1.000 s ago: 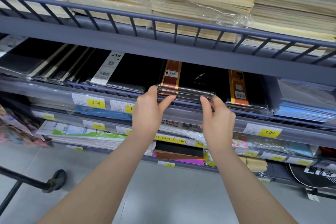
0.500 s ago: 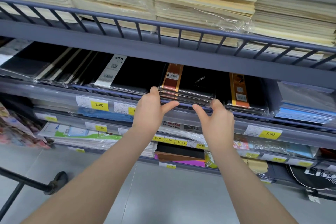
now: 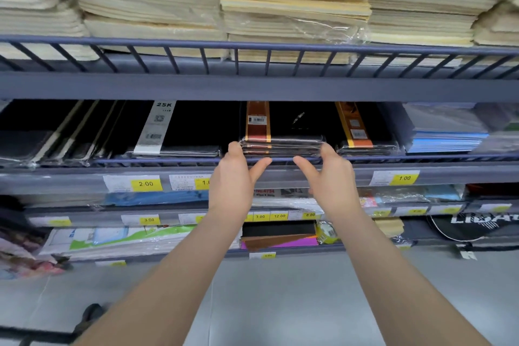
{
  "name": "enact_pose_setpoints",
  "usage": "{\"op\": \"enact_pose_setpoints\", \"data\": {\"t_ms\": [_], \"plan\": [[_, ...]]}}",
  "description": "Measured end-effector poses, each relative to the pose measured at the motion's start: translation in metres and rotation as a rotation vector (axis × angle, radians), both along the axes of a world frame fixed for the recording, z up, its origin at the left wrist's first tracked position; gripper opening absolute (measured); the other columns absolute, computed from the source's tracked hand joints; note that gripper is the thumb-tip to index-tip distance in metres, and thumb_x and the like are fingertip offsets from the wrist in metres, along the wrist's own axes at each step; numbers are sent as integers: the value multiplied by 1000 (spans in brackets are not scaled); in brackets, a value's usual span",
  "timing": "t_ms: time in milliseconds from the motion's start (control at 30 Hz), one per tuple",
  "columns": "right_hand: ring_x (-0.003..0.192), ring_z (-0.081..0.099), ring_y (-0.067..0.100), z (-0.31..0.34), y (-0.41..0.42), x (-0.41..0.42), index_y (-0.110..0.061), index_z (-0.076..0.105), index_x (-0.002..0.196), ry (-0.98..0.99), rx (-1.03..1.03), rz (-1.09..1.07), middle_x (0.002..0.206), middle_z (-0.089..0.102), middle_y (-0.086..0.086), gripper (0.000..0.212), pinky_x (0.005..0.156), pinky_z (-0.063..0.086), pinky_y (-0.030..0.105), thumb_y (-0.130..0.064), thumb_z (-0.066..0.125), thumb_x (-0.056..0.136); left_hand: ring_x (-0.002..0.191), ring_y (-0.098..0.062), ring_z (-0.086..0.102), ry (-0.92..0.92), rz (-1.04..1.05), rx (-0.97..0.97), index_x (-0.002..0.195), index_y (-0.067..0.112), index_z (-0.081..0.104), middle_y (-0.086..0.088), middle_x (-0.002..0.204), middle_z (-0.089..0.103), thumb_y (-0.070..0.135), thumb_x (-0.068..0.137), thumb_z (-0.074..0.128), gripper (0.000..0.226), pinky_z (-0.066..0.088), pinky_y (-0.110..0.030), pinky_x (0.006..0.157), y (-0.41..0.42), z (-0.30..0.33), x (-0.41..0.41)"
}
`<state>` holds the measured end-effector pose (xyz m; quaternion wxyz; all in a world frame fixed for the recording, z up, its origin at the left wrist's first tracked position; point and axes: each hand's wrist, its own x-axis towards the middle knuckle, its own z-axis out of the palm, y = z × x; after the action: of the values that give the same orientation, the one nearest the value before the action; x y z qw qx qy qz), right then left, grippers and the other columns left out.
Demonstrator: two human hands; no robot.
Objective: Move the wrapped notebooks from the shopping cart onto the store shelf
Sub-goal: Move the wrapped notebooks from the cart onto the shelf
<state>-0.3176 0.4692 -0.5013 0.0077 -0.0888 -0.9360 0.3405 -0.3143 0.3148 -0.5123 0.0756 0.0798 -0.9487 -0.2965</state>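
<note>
Head view: a stack of wrapped notebooks (image 3: 282, 144), black with a brown band, sits on the middle store shelf (image 3: 258, 87) behind its front rail. The left hand (image 3: 234, 180) and right hand (image 3: 331, 177) flank the stack's front corners, fingers fairly straight and touching it, thumbs spread, not gripping. This looks like squaring the placed stack; next would be letting go. Readable: "25K" (image 3: 163, 104), yellow price tags "2.00" (image 3: 146, 184), "1.00" (image 3: 404, 178), "3.00", "12.00", "8.00".
</note>
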Motion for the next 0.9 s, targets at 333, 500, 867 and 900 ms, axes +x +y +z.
{"op": "enact_pose_setpoints", "data": {"t_ms": [333,500,867,900], "plan": [[56,64,22,9,-3,3,-26,18,146,69,-233,12,100,60,9,59,69,58,43,-28,47,95,42,-7,40,92,14,159,126,2,40,3,51,39,38,89,55,54,30,-23,42,1,-7,1],[52,62,15,3,0,0,-22,21,146,47,-205,6,74,52,-2,58,67,57,36,-31,47,95,41,-6,34,116,7,157,123,-1,42,5,52,35,36,90,54,51,25,-20,39,2,-8,3],[65,46,9,58,-31,33,-28,20,146,211,39,147,129,57,4,63,70,43,29,-39,50,92,88,-32,61,99,-6,275,147,25,20,-29,120,54,39,88,57,71,47,-36,75,-77,21,40],[66,48,9,60,-43,36,-29,21,146,226,39,185,134,54,1,61,72,43,29,-39,49,92,94,-35,60,105,22,264,146,22,22,-31,120,54,38,88,57,70,47,-39,78,-90,23,40]]}}
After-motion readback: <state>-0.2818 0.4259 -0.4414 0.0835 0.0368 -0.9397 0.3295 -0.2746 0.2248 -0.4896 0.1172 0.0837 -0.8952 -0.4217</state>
